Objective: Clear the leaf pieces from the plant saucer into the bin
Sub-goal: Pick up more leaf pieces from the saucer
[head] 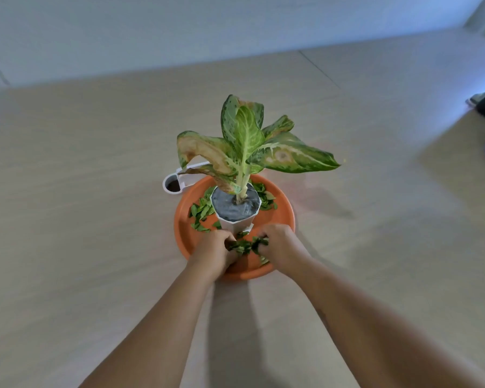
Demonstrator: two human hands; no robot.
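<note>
Green leaf pieces on orange saucer

Your two bare forearms run up from the bottom edge of the frame and meet in a narrow V just below its centre. Your left forearm slants in from the lower left, your right forearm from the lower right corner. Both wrists lie straight, in line with the forearms. Your left hand and right hand sit side by side, backs toward the camera, knuckles facing each other. The fingers of both hands curl inward around a clump of leaf pieces held between them. The fingertips are mostly hidden under the knuckles and the leaves.
</note>
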